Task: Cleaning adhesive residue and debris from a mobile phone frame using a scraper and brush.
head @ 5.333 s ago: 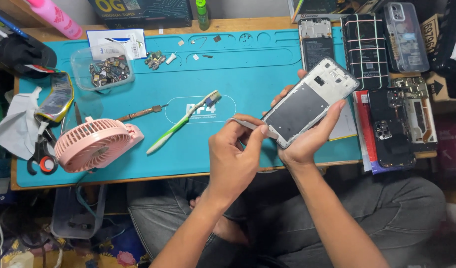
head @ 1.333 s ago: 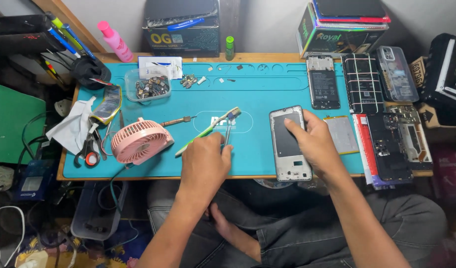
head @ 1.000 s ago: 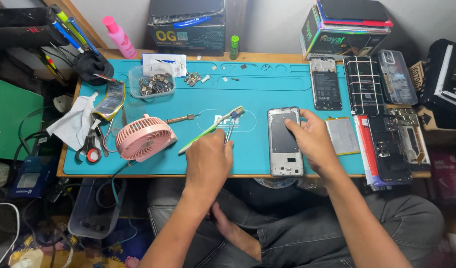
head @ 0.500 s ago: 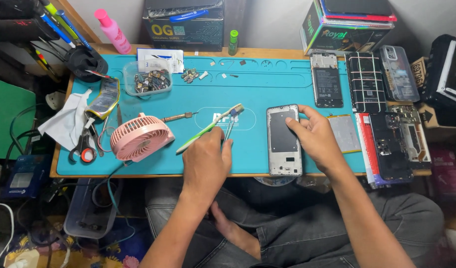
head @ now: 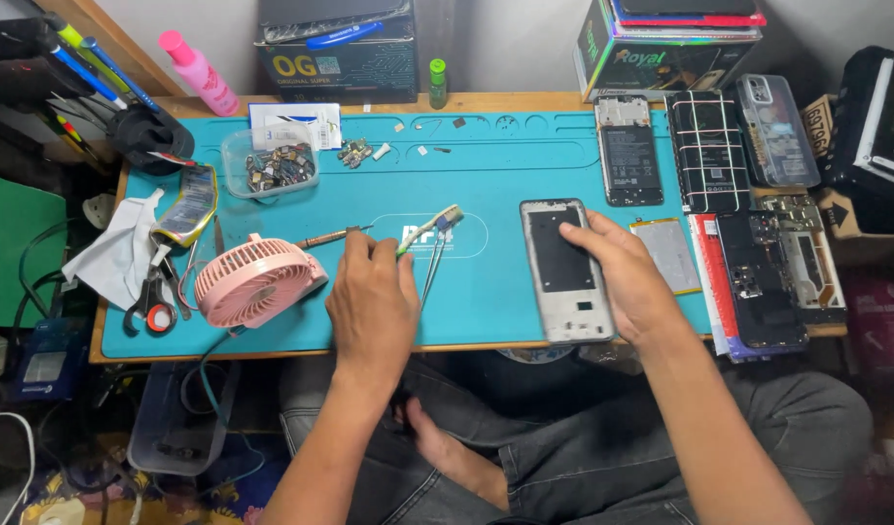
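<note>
A silver phone frame (head: 566,272) with its back open lies flat on the teal work mat (head: 486,165). My right hand (head: 627,282) rests on the frame's right edge, fingers spread, not gripping. My left hand (head: 374,306) lies palm down on the mat and covers the handle of a green toothbrush (head: 432,228). Its fingertips reach the tip of a thin screwdriver (head: 325,237). Metal tweezers (head: 431,264) lie just right of that hand, untouched.
A pink fan (head: 255,282) stands left of my left hand, with scissors (head: 150,301) and a cloth (head: 121,253) beyond it. A clear tub of small parts (head: 272,167) sits at the back left. Phone backs, screens and boards (head: 758,262) crowd the right edge; boxes line the back.
The phone frame went from being held up in both hands to lying flat on the mat. The tweezers were put down. My left hand has slid left towards the screwdriver.
</note>
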